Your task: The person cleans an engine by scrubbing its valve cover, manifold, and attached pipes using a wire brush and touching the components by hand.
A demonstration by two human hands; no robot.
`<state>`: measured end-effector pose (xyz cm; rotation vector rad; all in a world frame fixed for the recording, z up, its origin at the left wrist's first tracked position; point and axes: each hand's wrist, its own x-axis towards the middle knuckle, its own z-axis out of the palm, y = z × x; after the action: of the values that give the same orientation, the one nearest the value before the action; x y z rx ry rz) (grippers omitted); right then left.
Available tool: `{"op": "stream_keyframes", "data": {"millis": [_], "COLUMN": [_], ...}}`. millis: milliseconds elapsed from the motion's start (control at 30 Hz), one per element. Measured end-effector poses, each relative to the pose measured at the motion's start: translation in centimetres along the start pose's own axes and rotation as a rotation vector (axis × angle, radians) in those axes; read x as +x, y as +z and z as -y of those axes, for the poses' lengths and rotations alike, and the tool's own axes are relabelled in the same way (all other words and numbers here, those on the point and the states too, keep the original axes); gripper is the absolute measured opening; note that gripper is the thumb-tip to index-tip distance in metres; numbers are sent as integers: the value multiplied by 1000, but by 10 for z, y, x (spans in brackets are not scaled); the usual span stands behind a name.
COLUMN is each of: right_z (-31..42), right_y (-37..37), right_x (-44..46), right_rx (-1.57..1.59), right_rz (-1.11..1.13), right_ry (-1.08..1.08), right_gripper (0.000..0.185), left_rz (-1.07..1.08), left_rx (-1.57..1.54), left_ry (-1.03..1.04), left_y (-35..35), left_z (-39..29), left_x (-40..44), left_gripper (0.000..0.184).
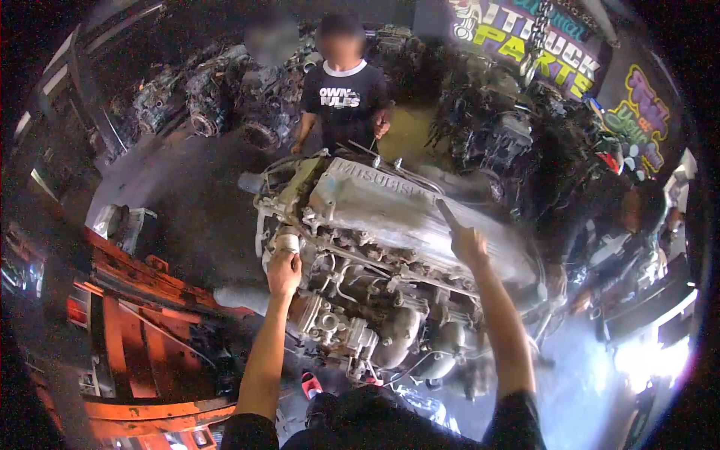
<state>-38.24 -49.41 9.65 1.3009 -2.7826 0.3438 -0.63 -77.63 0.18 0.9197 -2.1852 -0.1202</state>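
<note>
A large, dusty engine [367,255] fills the center of the view, set crosswise in front of the wearer. Along its top runs a long gray valve cover [397,214] with raised lettering, of which "MITSUBIS" can be read. The wearer's right hand [469,246] is closed around the near end of a slim, flat tool [448,215], whose far end points up and left over the cover; whether it touches the metal is unclear. The wearer's left hand [285,271], at the engine's left end, is clenched around the lower part of a pale cylindrical piece [287,241]; whether that piece is fixed to the engine cannot be told. Pipes and rounded housings crowd the engine's near side.

Across the engine stands another person [341,101] in a black T-shirt with a white collar and lettering, one hand raised near the engine's far edge. A red slipper [310,385] shows below the engine. At lower left is an orange metal frame [161,409]. More greasy engines [217,94] line the back, and a wall sign [536,49] at upper right includes the word "PARTS".
</note>
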Motion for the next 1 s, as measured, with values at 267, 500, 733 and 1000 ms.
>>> {"op": "stream_keyframes", "data": {"millis": [267,500,733,1000], "right_z": [38,5,-20,7], "right_y": [-32,46,67,40], "right_x": [-151,-269,-321,-315], "right_rx": [609,1170,1186,1297], "right_rz": [-136,-391,-444,-338], "right_ry": [248,398,577,456], "right_gripper": [49,39,47,44], "left_rz": [75,-6,-20,97], "left_rx": [-32,14,37,403], "left_ry": [-112,-53,60,-33], "left_y": [-13,-14,4,-3], "left_z": [-12,-8,7,-6], "left_x": [0,-3,-4,-9], "left_gripper": [24,21,22,39]}}
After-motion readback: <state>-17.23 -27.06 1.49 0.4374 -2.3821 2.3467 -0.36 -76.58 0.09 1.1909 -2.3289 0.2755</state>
